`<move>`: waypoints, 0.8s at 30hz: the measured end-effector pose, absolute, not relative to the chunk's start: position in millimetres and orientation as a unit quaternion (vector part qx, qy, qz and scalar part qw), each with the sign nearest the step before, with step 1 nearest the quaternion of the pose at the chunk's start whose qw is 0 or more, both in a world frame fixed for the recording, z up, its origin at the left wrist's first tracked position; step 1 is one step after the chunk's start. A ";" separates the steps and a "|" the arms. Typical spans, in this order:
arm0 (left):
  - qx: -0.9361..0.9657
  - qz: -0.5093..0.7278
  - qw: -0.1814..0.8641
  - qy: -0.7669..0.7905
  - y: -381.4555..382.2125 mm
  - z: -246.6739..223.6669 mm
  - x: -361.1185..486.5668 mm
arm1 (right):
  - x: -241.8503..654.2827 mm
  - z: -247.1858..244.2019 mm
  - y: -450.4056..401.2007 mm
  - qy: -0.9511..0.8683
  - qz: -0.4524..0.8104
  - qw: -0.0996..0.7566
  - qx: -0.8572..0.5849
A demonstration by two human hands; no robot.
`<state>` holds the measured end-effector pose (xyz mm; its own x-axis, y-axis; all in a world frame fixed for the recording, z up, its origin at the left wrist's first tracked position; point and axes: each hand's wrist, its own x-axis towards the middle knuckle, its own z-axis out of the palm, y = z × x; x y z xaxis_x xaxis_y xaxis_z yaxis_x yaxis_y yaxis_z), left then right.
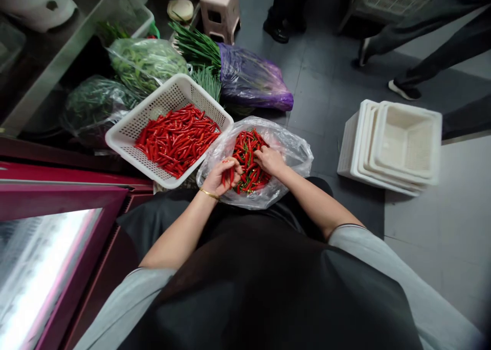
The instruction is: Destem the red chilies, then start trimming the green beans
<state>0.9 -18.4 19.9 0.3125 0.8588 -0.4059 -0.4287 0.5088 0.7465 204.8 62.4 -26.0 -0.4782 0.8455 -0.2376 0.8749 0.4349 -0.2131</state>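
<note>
A clear plastic bag [297, 148] lies open in front of me, filled with red chili peppers [251, 179] that have green stems. My left hand [220, 176] is over the bag's left side, its fingers curled around a few red chilies. Inside the bag, my right hand [270, 160] has its fingertips pressed together among the chilies; what they pinch is hidden. Left of the bag and touching it, a white perforated basket [132, 127] holds a heap of red chilies [180, 140] showing hardly any green.
Beyond the basket lie bagged leafy greens [148, 66] and green stalks in a purple bag [253, 76]. A pink stool [219, 10] stands behind them. Stacked white baskets [408, 140] are at the right. Two people's legs show at the top. A glass-fronted red cabinet [57, 258] is close on my left.
</note>
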 end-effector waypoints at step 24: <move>0.437 0.375 0.578 0.578 5.6 0.3 20.1 | 188.8 -15.8 61.1 0.916 -0.060 0.039 0.395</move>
